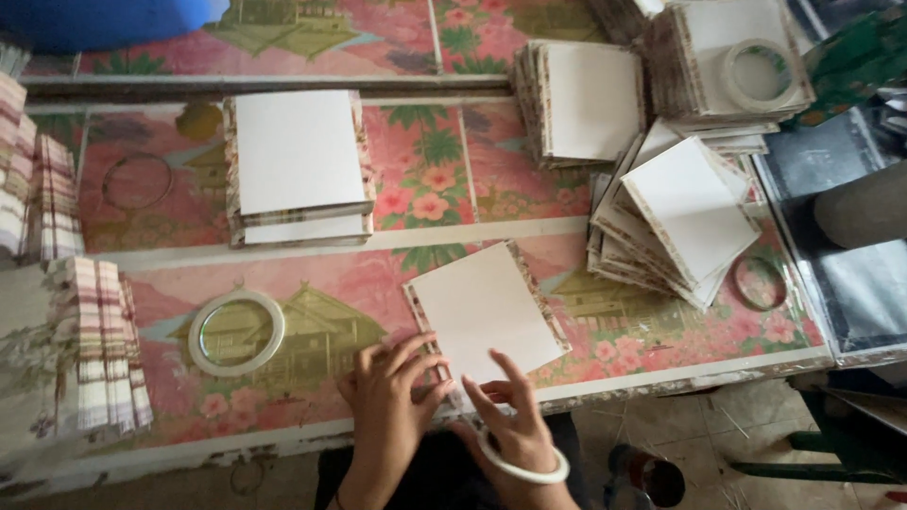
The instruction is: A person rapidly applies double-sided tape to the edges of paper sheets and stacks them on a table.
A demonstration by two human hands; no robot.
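Both hands worked at the near edge of the table (pixel 283 247), whose top was covered in a pink floral print with houses. The left hand (pixel 389 389) lay flat with fingers spread, its fingertips pressing the near left corner of a white card (pixel 487 312) with a patterned border. The right hand (pixel 505 416), wearing a white bangle (pixel 524 467) at the wrist, rested just beside it with the index finger stretched onto the card's near edge. Neither hand gripped anything; both were open and close together, and they hid the card's nearest corner.

A white ring of tape (pixel 236 331) lay to the left, near the front edge. A neat stack of cards (pixel 298 165) sat at the middle of the table, another stack (pixel 578 102) toward the far right, and a fanned, slumping pile (pixel 675 217) near the right edge. A further stack at the far right corner carried a second tape ring (pixel 761 74) and was cut off by the frame. Folded checked cloth (pixel 94 349) filled the left edge, partly out of view. A blurred dark bottle (pixel 652 477) stood on the floor below.
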